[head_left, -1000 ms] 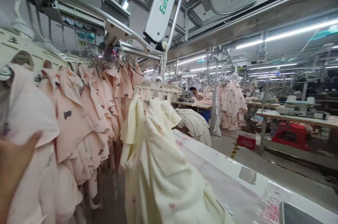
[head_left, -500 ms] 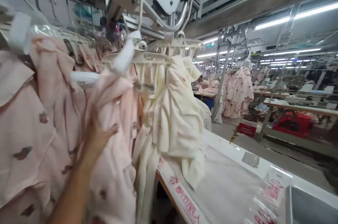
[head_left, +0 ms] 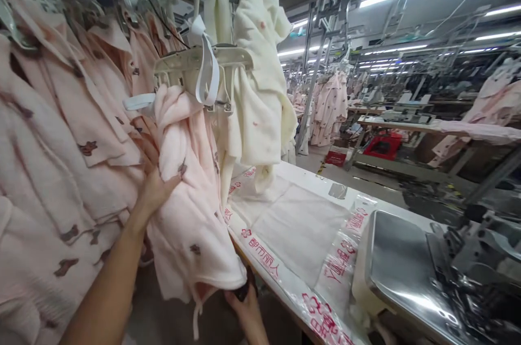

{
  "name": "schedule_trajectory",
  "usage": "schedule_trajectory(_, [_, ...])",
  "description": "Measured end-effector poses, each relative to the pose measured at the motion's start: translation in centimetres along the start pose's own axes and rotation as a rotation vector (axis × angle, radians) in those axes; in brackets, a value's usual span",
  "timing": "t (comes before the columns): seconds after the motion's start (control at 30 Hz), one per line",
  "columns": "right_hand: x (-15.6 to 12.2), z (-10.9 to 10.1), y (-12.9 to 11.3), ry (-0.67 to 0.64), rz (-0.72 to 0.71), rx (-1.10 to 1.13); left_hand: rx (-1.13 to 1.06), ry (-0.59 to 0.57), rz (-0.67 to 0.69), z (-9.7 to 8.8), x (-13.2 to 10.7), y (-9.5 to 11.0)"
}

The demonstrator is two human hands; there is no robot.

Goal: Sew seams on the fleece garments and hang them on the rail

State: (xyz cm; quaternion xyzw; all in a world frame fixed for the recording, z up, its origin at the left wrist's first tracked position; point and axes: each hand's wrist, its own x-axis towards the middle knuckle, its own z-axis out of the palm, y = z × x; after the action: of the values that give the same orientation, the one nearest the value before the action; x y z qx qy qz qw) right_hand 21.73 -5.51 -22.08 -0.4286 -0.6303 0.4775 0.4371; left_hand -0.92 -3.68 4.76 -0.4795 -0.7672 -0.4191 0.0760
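Note:
A pink fleece garment (head_left: 191, 193) with small dark prints hangs from a white clip hanger (head_left: 199, 65). My left hand (head_left: 157, 185) grips the garment's left side at mid-height, fingers curled into the fabric. My right hand (head_left: 244, 304) holds the garment's bottom hem next to the edge of the white table (head_left: 378, 196). Right behind hangs a cream garment (head_left: 260, 90) on another hanger.
A row of pink printed garments (head_left: 61, 133) hangs at the left. The table carries clear plastic bags (head_left: 297, 225) with red lettering. A sewing machine with a metal plate (head_left: 411, 269) stands at the right. Work tables, a red bin (head_left: 383, 145) and more hung garments fill the background.
The view has dropped and come closer. The pink garment has swung toward the table. My right hand has come into view at its hem, and my left hand still grips its side.

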Motion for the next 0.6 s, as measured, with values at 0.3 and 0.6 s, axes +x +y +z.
schedule_trajectory(0.3, [-2.1, -10.8, -10.2, 0.022, -0.204, 0.074, -0.118, -0.394, 0.773, 1.3, -9.7, 8.8])
schedule_trajectory(0.6, [-7.5, -21.9, -15.4, -0.162, -0.012, -0.168, -0.268, -0.396, 0.990, 3.6, -6.6, 23.6])
